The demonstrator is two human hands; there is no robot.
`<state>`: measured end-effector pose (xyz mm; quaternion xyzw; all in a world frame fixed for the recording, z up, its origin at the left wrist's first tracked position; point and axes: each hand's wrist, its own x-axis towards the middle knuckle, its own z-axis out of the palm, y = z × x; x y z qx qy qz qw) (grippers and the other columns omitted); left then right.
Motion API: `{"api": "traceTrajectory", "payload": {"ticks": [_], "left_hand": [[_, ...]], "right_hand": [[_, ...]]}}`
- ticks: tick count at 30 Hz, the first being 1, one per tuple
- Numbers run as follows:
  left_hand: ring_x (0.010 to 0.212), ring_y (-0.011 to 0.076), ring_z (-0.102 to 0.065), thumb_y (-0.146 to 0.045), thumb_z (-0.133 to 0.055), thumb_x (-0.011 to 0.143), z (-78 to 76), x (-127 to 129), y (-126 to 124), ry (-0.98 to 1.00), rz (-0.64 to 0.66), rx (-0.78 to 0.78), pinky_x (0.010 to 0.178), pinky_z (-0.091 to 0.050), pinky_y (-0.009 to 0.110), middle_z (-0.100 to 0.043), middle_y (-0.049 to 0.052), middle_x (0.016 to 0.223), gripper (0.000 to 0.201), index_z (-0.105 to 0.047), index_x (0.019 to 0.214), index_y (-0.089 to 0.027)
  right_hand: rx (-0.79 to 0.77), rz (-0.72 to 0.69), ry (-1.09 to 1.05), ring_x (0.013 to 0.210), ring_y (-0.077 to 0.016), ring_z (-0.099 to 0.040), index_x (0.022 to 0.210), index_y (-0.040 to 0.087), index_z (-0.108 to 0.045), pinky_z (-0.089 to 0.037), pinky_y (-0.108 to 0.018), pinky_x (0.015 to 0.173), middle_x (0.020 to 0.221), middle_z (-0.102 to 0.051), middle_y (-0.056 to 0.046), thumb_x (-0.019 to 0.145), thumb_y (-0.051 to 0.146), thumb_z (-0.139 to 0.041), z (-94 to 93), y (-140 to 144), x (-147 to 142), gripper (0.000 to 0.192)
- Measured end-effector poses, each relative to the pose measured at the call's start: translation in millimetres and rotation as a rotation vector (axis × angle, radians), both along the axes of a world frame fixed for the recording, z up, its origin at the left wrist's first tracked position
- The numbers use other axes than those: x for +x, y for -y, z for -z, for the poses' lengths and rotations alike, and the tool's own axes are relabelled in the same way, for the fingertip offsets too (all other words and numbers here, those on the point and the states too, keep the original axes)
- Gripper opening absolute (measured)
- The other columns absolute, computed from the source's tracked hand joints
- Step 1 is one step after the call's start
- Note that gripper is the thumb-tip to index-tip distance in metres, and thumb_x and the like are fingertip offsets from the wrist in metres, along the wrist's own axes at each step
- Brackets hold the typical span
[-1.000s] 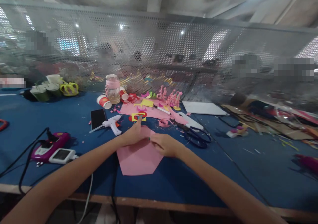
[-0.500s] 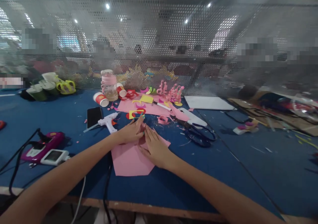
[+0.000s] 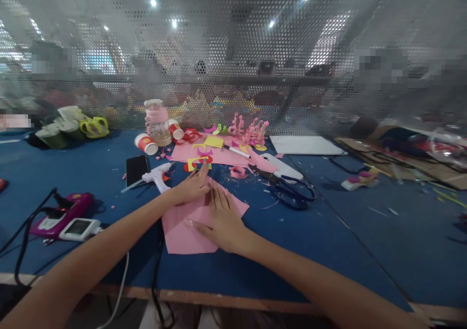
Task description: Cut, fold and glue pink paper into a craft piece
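Note:
A pink sheet (image 3: 186, 234) with angled corners lies on the blue table in front of me. My right hand (image 3: 225, 222) rests palm down on its right part, with the fingers stretched forward and the thumb out to the left. Close beside it, my left hand (image 3: 191, 185) touches the sheet's far left edge, its fingers extended away from me. Neither hand grips anything that I can see. Beyond the fingertips are yellow and red paper cut-outs (image 3: 191, 164). A white glue gun (image 3: 156, 175) lies left of my left hand.
Blue-handled scissors (image 3: 294, 192) and a white phone (image 3: 280, 166) lie to the right. A black phone (image 3: 136, 171), a purple power strip (image 3: 60, 217) and cables are on the left. Behind stand a bottle (image 3: 157, 122), paper cups (image 3: 146, 144) and pink coral-like pieces (image 3: 255, 132), before a perforated metal screen (image 3: 226, 42).
My hands have moved slightly apart. The right hand has slid a little toward me and spread flatter, uncovering more of the pink sheet between them. The camera view has shifted slightly.

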<state>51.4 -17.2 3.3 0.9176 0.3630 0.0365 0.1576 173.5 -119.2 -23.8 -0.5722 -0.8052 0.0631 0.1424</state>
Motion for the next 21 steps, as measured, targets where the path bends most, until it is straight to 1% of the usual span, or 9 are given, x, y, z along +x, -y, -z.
{"api": "traceTrajectory", "payload": {"ticks": [4,8,10,14,18,20,21], "left_hand": [[0.131,0.02,-0.017,-0.022,-0.028,0.08,1.3,2,0,0.004,0.005,0.027,0.106,-0.015,0.041,-0.018,0.02,0.142,0.062,-0.005,0.135,-0.003],[0.129,0.024,-0.025,-0.019,-0.028,0.081,7.8,5,1,0.017,-0.006,0.103,0.103,-0.019,0.045,-0.028,0.022,0.137,0.051,-0.025,0.128,-0.002],[0.127,0.0251,-0.029,-0.021,-0.031,0.082,12.2,6,1,0.058,-0.037,0.126,0.103,-0.022,0.044,-0.032,0.023,0.135,0.047,-0.031,0.125,-0.002],[0.128,0.024,-0.027,-0.025,-0.037,0.081,21.0,4,-3,0.198,-0.127,0.124,0.101,-0.029,0.04,-0.03,0.021,0.137,0.05,-0.029,0.126,-0.006],[0.125,0.0247,-0.033,-0.024,-0.035,0.082,26.9,-1,-7,0.226,-0.112,0.131,0.101,-0.031,0.041,-0.032,0.022,0.136,0.049,-0.028,0.127,-0.005],[0.124,0.0259,-0.035,-0.019,-0.036,0.079,27.5,-2,-7,0.207,-0.093,0.147,0.098,-0.034,0.042,-0.033,0.023,0.134,0.052,-0.025,0.127,-0.003],[0.124,0.0263,-0.034,-0.016,-0.036,0.077,27.1,-1,-7,0.196,-0.081,0.159,0.096,-0.036,0.042,-0.034,0.024,0.133,0.054,-0.023,0.128,-0.001]], "right_hand": [[0.005,0.045,0.012,0.131,-0.0317,-0.008,0.133,-0.005,-0.021,-0.01,-0.048,0.105,0.14,-0.017,-0.025,0.076,0.069,-0.023,2.2,3,-6,0.094],[-0.015,0.055,0.013,0.131,-0.0321,-0.008,0.134,-0.005,-0.021,-0.011,-0.048,0.105,0.14,-0.017,-0.025,0.076,0.068,-0.025,-0.4,3,-7,0.094],[-0.038,0.052,0.01,0.131,-0.032,-0.008,0.133,-0.007,-0.02,-0.012,-0.048,0.105,0.14,-0.015,-0.024,0.077,0.067,-0.025,-2.4,2,-7,0.093],[-0.043,0.037,-0.023,0.131,-0.0314,-0.012,0.132,-0.007,-0.022,-0.016,-0.046,0.105,0.14,-0.016,-0.024,0.079,0.061,-0.029,-1.9,0,-3,0.087],[0.045,0.007,-0.079,0.13,-0.0286,-0.019,0.131,-0.006,-0.027,-0.023,-0.044,0.104,0.138,-0.024,-0.024,0.082,0.047,-0.033,1.9,-14,9,0.072],[0.1,-0.008,-0.093,0.13,-0.0278,-0.018,0.131,-0.005,-0.027,-0.021,-0.044,0.104,0.138,-0.025,-0.023,0.08,0.039,-0.037,2.5,-24,16,0.067],[0.111,-0.017,-0.094,0.13,-0.0277,-0.017,0.131,-0.005,-0.025,-0.019,-0.045,0.105,0.139,-0.025,-0.023,0.078,0.036,-0.039,2.6,-29,20,0.068]]}}
